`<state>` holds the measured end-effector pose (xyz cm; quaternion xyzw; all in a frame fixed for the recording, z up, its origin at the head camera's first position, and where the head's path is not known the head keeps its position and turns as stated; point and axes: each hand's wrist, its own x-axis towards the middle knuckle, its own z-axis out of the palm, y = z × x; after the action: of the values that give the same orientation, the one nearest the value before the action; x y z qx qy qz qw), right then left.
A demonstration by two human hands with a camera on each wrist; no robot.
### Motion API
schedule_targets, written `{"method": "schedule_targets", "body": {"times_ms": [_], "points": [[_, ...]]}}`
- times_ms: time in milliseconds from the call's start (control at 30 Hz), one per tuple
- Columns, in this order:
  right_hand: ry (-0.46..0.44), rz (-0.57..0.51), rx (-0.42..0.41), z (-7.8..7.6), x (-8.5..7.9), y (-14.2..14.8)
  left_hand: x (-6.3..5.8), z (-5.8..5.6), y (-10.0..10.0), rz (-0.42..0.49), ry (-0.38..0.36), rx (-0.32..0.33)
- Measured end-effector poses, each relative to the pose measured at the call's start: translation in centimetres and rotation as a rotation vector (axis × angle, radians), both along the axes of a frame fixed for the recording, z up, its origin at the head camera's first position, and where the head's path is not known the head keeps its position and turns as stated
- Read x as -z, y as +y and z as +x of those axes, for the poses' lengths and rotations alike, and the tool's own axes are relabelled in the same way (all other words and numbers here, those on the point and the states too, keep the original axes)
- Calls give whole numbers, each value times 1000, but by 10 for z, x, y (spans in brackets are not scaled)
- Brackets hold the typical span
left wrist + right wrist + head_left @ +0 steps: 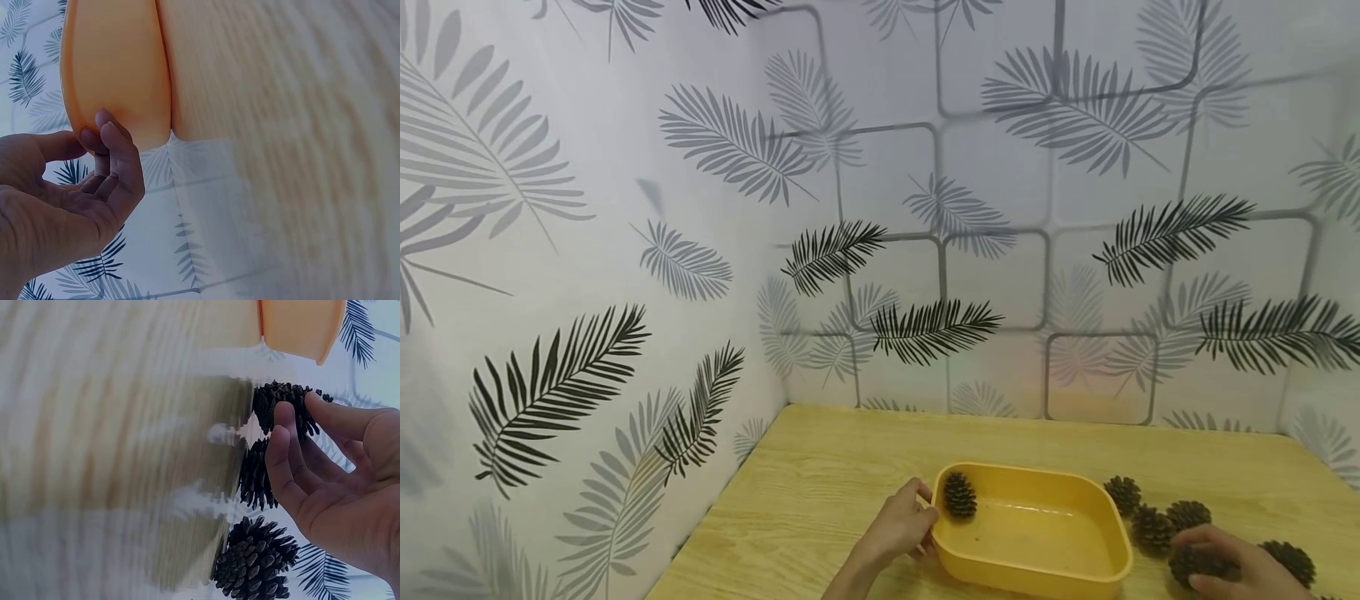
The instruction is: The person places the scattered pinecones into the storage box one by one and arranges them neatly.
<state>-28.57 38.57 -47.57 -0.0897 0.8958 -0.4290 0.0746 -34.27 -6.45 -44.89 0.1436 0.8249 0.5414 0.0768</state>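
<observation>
A yellow rectangular basin (pixel 1022 533) stands on the table with one pine cone (pixel 959 496) inside, at its left end. My left hand (pixel 901 523) holds the basin's left end, thumb at the rim and fingers curled against the outer wall (pixel 119 69). To the right of the basin, my right hand (pixel 1243 567) grips a dark pine cone (pixel 1191 567) between thumb and fingers. In the right wrist view the thumb and fingertips touch this pine cone (pixel 275 394), partly hiding it.
Several more pine cones lie right of the basin: one by its back corner (pixel 1122 495), two close together (pixel 1152 528), (pixel 1189 514) and one beyond the right hand (pixel 1288 562). A leaf-patterned curtain (pixel 1000 250) rises behind the wood-grain table (pixel 790 500).
</observation>
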Motion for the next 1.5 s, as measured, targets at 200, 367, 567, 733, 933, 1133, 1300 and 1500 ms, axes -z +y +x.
{"method": "schedule_targets", "body": {"times_ms": [200, 367, 567, 733, 933, 1133, 1300, 1500], "points": [[20, 16, 31, 1, -2, -3, -1, 0, -1, -5, -5, 2], [49, 69, 66, 2, -6, -8, 0, 0, -2, -4, -11, 2], [39, 32, 73, 6, -11, -12, 1, -2, -2, -7, -12, 1], [25, 10, 93, 8, -16, -16, 1, -2, -2, -12, -5, 6], [6, -37, 112, 10, -21, -20, 1, -3, -2, -16, -1, 9], [14, -78, 107, 11, -25, -23, 0, -1, -1, -6, 7, 5], [27, -72, 116, 12, -31, -28, 0, 0, -1, -10, 5, 8], [48, -60, 95, 13, -38, -33, -1, 0, -1, -13, -3, 11]]}}
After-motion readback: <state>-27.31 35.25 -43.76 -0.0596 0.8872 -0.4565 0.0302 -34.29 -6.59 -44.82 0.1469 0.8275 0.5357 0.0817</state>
